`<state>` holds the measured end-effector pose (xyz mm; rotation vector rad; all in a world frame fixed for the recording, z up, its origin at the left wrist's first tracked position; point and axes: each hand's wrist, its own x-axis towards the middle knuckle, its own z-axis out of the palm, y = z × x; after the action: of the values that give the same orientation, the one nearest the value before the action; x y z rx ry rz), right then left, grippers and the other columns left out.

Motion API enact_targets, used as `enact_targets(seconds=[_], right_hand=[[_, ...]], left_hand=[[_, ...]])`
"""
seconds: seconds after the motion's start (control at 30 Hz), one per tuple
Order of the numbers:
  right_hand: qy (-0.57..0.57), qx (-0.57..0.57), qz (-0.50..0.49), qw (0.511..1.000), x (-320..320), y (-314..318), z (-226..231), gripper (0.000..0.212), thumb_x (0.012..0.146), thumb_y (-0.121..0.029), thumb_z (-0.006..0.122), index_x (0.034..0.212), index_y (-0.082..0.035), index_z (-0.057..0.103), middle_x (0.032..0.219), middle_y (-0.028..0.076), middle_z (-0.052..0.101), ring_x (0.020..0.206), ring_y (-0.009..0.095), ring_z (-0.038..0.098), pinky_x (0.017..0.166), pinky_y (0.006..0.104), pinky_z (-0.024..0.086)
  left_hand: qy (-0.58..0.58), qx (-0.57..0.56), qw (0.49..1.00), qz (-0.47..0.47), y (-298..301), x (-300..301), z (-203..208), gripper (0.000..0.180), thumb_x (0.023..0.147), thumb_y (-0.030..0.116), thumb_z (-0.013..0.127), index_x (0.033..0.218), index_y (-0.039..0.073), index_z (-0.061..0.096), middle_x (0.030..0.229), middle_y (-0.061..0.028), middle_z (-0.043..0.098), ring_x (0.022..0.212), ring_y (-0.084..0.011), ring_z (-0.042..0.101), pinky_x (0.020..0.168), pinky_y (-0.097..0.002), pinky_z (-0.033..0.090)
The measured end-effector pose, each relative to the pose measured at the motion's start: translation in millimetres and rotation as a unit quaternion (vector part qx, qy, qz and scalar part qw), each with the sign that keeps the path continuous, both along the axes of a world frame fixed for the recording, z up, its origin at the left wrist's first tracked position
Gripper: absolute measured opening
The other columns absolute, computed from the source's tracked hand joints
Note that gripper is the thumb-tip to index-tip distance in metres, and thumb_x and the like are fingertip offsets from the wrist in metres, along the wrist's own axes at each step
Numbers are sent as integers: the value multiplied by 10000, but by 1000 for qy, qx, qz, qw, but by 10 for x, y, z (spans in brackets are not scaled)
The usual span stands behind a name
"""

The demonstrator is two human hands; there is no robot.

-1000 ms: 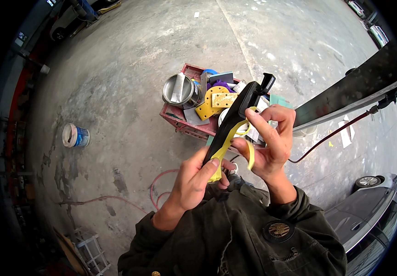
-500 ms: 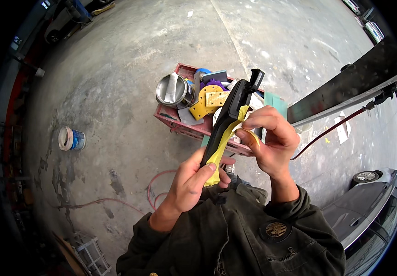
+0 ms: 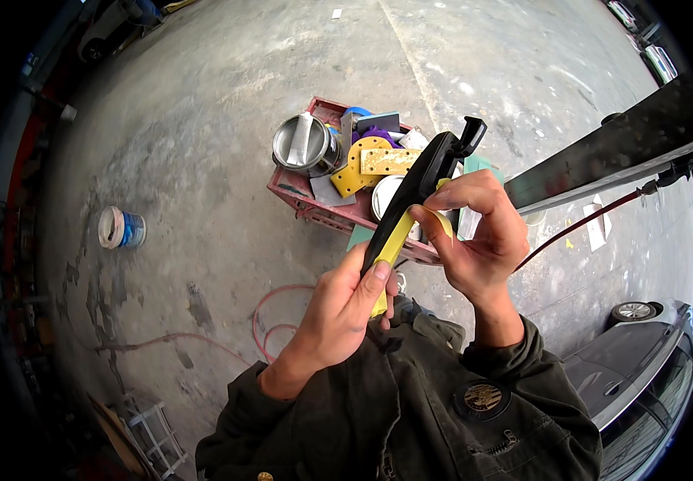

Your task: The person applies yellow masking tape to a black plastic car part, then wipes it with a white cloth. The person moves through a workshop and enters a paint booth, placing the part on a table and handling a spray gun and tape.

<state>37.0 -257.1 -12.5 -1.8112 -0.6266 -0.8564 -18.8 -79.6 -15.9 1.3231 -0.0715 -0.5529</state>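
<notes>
Head view: since half a second ago, the yellow tape strip (image 3: 397,240) runs straighter, so the edge of the long black plastic part (image 3: 435,158) looks more smoothly covered. The part is above the right side of the faded-red metal cart (image 3: 302,206); the left hand (image 3: 340,306) grips its lower end, the right hand (image 3: 481,240) pinches the tape. Left of the cart, the white-and-blue bucket's (image 3: 122,228) label is illegible.

Long part (image 3: 412,192): smooth black plastic. Tape (image 3: 395,239): matt yellow paper. Jacket (image 3: 435,401): matt cloth.

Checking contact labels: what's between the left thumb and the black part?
Head view: yellow tape lies on the black part, under the thumb of the left hand.
</notes>
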Motion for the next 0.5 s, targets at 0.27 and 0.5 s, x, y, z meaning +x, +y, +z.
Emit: enact_targets(seconds=[0.27,0.5], right_hand=[[-33,-35,-15,999,20,31,19,304,654,69,788,819,-18,548,739,90,627,682,184,583,609,282,456],[-42,-51,-19,998,38,35,7,314,645,60,797,808,-26,543,728,86,626,670,181,582,600,281,452]], left_hand=[[-11,38,999,2,-12,46,12,326,1011,275,415,1177,0,472,794,-44,544,606,-114,540,563,-253,468],[-54,40,998,11,-24,69,-54,349,1007,264,426,1224,-5,474,871,-55,585,750,-122,585,649,-255,484]])
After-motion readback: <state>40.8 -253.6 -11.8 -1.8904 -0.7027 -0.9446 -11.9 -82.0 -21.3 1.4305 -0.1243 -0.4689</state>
